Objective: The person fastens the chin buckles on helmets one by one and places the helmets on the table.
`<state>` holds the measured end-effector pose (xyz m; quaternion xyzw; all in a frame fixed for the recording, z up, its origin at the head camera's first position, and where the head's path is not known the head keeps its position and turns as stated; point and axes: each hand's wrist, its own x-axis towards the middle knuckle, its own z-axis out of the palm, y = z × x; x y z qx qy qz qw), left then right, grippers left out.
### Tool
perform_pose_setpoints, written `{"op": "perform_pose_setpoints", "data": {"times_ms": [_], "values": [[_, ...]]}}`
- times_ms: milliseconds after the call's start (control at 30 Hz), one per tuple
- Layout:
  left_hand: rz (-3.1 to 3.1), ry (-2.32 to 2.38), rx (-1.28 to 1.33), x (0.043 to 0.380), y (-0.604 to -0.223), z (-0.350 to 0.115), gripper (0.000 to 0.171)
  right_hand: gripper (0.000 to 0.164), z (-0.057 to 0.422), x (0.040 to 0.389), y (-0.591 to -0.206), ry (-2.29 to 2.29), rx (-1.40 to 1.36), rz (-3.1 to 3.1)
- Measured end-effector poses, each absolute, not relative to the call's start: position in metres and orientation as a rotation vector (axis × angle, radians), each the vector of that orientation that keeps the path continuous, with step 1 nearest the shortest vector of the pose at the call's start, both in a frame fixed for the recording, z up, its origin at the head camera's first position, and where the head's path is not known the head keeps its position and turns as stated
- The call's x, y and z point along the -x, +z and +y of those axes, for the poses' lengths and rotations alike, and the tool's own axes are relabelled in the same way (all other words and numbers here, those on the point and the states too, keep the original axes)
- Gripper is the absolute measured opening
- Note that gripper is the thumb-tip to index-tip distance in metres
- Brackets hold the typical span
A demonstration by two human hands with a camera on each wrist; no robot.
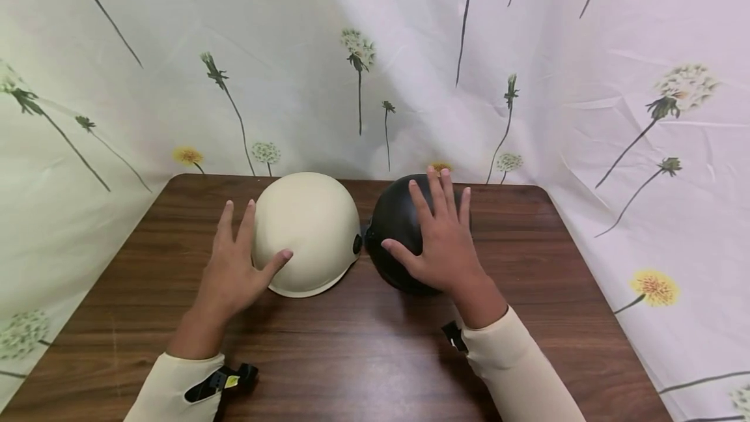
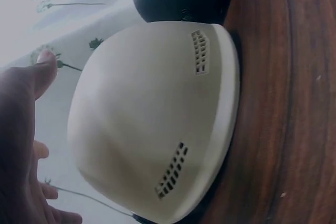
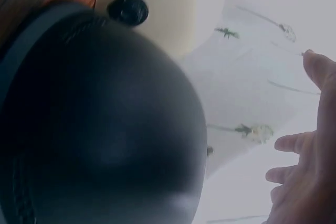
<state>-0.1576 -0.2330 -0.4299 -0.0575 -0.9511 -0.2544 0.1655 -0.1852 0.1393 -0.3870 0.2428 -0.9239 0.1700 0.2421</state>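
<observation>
A cream helmet (image 1: 307,233) sits dome-up on the wooden table, a round black fitting (image 1: 357,244) on its right side. Two vent grilles (image 2: 200,52) show on its shell in the left wrist view. Right beside it, a black helmet (image 1: 392,213) also sits dome-up. My left hand (image 1: 234,269) is at the cream helmet's left side, fingers spread and thumb overlapping the shell; the left wrist view shows a gap between them. Above the black helmet my right hand (image 1: 445,246) spreads its fingers, apart from the dome in the right wrist view. Neither hand grips anything.
The dark wood-grain table (image 1: 363,357) has rounded far corners. Behind and beside it hangs a white cloth (image 1: 293,103) printed with dandelions. Each forearm wears a cream sleeve (image 1: 515,357), and a black strap with a buckle (image 1: 219,383) is at the left wrist.
</observation>
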Motion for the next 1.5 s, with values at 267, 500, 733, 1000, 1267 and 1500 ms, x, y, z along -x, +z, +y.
{"op": "perform_pose_setpoints", "data": {"times_ms": [267, 500, 733, 1000, 1267, 1500], "values": [[-2.677, -0.792, 0.158, 0.158, -0.438, -0.230, 0.108, 0.099, 0.104, 0.188, -0.387, 0.496, -0.789, -2.528], [-2.625, -0.861, 0.198, 0.161, -0.447, -0.231, 0.104, 0.097, 0.074, 0.194, -0.390, 0.587, -0.852, -2.561], [-2.636, -0.906, 0.204, 0.165, -0.456, -0.234, 0.101, 0.093, 0.051, 0.200, -0.397, 0.830, -0.866, -2.620], [-2.626, -0.942, 0.198, 0.167, -0.460, -0.234, 0.098, 0.094, 0.036, 0.203, -0.410, 0.922, -0.858, -2.667], [-2.626, -0.947, 0.184, 0.164, -0.463, -0.232, 0.096, 0.097, 0.027, 0.200, -0.423, 0.808, -0.854, -2.779], [-2.627, -0.932, 0.181, 0.165, -0.464, -0.231, 0.094, 0.099, 0.023, 0.199, -0.431, 0.788, -0.880, -2.818]]}}
